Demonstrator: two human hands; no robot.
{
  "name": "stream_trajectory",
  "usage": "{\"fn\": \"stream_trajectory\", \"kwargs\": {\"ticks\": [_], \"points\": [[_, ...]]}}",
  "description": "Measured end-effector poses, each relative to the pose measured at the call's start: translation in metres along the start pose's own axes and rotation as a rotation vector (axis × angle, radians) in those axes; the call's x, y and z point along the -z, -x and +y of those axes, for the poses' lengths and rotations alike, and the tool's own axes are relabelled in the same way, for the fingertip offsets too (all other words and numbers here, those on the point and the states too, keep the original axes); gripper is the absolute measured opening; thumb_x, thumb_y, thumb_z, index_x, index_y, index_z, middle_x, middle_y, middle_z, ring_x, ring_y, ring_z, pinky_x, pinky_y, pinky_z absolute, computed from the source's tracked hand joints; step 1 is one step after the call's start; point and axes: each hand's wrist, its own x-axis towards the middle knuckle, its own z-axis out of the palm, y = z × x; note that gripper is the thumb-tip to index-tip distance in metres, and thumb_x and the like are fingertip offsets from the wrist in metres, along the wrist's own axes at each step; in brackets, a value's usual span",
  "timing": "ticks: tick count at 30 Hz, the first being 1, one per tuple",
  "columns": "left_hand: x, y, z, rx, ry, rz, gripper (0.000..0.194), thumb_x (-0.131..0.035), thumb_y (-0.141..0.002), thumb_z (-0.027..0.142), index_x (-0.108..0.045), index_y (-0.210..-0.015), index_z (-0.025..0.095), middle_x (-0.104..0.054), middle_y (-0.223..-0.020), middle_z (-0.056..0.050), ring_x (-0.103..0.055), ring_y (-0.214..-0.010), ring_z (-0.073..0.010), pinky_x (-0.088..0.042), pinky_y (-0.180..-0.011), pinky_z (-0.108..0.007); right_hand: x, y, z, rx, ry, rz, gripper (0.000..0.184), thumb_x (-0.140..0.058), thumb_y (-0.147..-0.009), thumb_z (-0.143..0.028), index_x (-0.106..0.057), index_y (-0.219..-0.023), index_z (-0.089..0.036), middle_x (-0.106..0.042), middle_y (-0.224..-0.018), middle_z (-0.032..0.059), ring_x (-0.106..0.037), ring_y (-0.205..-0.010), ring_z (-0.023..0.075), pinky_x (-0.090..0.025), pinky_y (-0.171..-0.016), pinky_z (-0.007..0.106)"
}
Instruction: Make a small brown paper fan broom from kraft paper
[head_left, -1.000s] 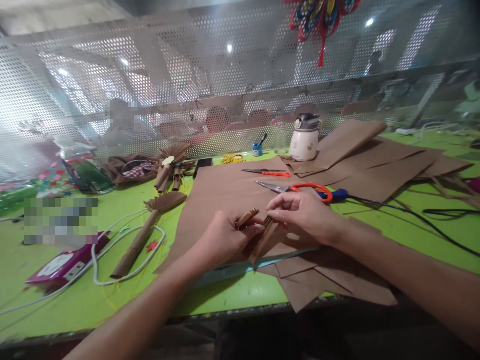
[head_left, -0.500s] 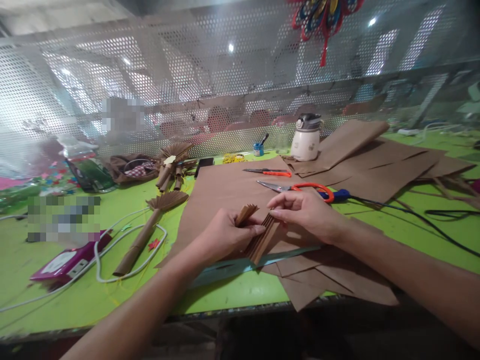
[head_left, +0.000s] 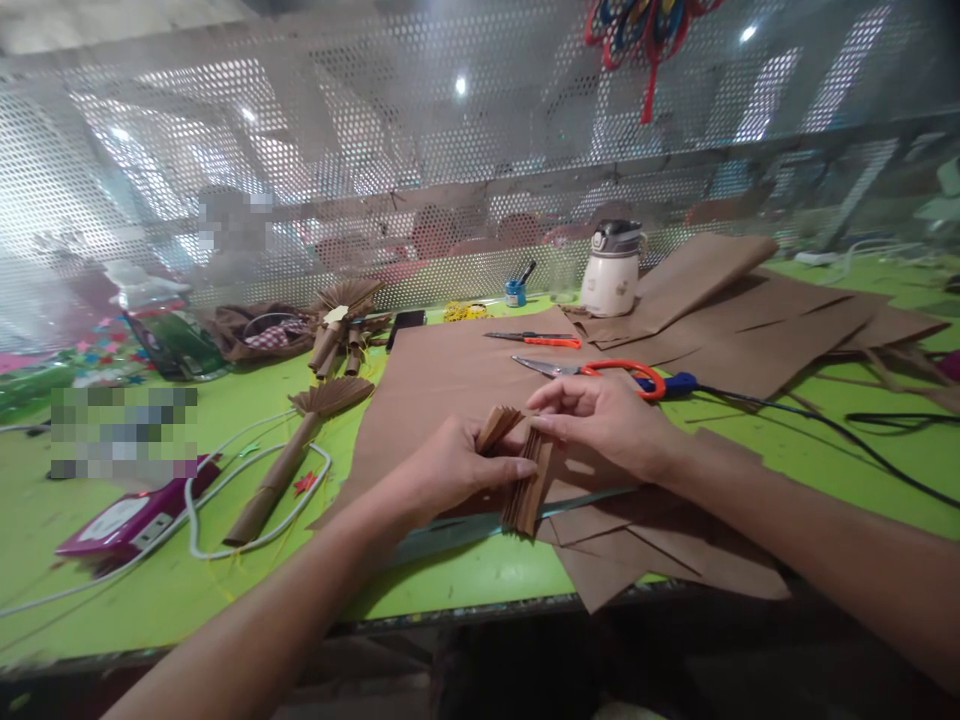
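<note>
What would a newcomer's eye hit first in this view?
Probably the two hands, left and right, at the middle of the table, with pleated brown paper between them. Next, the orange-handled scissors just beyond the right hand, on the bright green table. Then the red and blue hanging ornament at the top, right of centre.
</note>
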Motion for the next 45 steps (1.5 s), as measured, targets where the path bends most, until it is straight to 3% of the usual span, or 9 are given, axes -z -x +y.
{"fn": "stream_trajectory", "kwargs": {"ticks": [8,15,20,25,32,35,37,41,45], "points": [[-0.001,-0.001,0.001,0.055,0.127,0.031,0.032,-0.077,-0.064,0.032,-0.065,-0.085,0.011,-0.058,-0.062,0.001,-0.049,-0.05,-0.0077,-0.035,-0.049,-0.02,0.0,-0.002,0.0,0.042,0.003,-0.014,0.026,-0.066,-0.076,-0.036,-0.063,-0.089,-0.014,-0.065,-0.073,0.002,-0.057,-0.062,0.0114,-0.048,-0.061,0.026],[-0.001,-0.001,0.004,-0.013,0.127,0.074,0.026,-0.073,-0.069,0.033,-0.065,-0.078,0.011,-0.057,-0.054,0.001,-0.049,-0.049,-0.0076,-0.036,-0.051,-0.02,0.002,0.0,0.0,0.072,0.041,-0.016,0.024,-0.065,-0.077,-0.038,-0.063,-0.08,-0.014,-0.062,-0.067,0.0003,-0.055,-0.058,0.0104,-0.046,-0.059,0.025],[0.0,0.001,0.002,-0.007,0.113,0.041,0.028,-0.069,-0.073,0.038,-0.064,-0.07,0.011,-0.059,-0.055,-0.001,-0.045,-0.046,-0.0071,-0.031,-0.047,-0.02,0.0,0.002,-0.002,0.013,0.099,-0.048,0.026,-0.062,-0.078,-0.039,-0.06,-0.068,-0.015,-0.054,-0.058,-0.0024,-0.049,-0.055,0.0094,-0.038,-0.055,0.024],[-0.002,0.006,0.006,0.054,0.146,-0.044,0.036,-0.062,-0.078,0.043,-0.061,-0.061,0.012,-0.054,-0.05,0.001,-0.03,-0.037,-0.0033,-0.017,-0.039,-0.02,0.0,0.0,0.004,-0.011,0.008,-0.061,0.03,-0.064,-0.076,-0.043,-0.058,-0.068,-0.015,-0.051,-0.057,-0.0038,-0.045,-0.053,0.0089,-0.034,-0.052,0.024],[-0.002,0.003,0.003,0.08,0.189,0.048,0.026,-0.065,-0.075,0.037,-0.06,-0.072,0.012,-0.058,-0.056,0.0,-0.037,-0.04,-0.0039,-0.02,-0.041,-0.018,0.002,-0.003,0.003,0.03,0.084,-0.003,0.033,-0.061,-0.078,-0.047,-0.062,-0.075,-0.014,-0.056,-0.062,-0.001,-0.048,-0.056,0.0101,-0.039,-0.055,0.024],[0.001,0.002,0.002,0.028,0.191,0.13,0.031,-0.066,-0.073,0.04,-0.058,-0.065,0.011,-0.057,-0.054,-0.001,-0.039,-0.043,-0.0052,-0.023,-0.043,-0.019,0.02,-0.009,0.003,0.153,0.271,0.14,0.036,-0.053,-0.083,-0.049,-0.064,-0.082,-0.015,-0.06,-0.07,0.0021,-0.053,-0.061,0.0129,-0.043,-0.06,0.027],[0.005,0.002,0.003,-0.008,0.175,0.205,0.033,-0.066,-0.073,0.042,-0.057,-0.062,0.011,-0.057,-0.054,-0.001,-0.035,-0.042,-0.0045,-0.021,-0.042,-0.019,0.038,-0.014,0.004,0.255,0.608,0.192,0.033,-0.049,-0.086,-0.043,-0.066,-0.084,-0.015,-0.064,-0.079,0.0055,-0.056,-0.072,0.0167,-0.044,-0.069,0.03],[0.015,0.004,0.006,-0.039,0.113,0.299,0.035,-0.064,-0.074,0.044,-0.056,-0.063,0.012,-0.056,-0.053,0.0,-0.029,-0.039,-0.0033,-0.017,-0.04,-0.02,0.067,-0.021,0.006,0.216,1.302,0.027,0.026,-0.049,-0.084,-0.032,-0.069,-0.079,-0.016,-0.065,-0.086,0.0124,-0.056,-0.088,0.0256,-0.039,-0.079,0.036],[0.024,0.003,0.007,-0.107,0.132,0.361,0.033,-0.064,-0.074,0.044,-0.058,-0.068,0.011,-0.058,-0.057,-0.001,-0.032,-0.038,-0.0033,-0.017,-0.038,-0.019,0.071,-0.023,0.007,0.106,1.416,-0.031,0.031,-0.051,-0.081,-0.03,-0.066,-0.106,-0.019,-0.064,-0.097,0.0141,-0.058,-0.089,0.0282,-0.04,-0.072,0.033]]}}
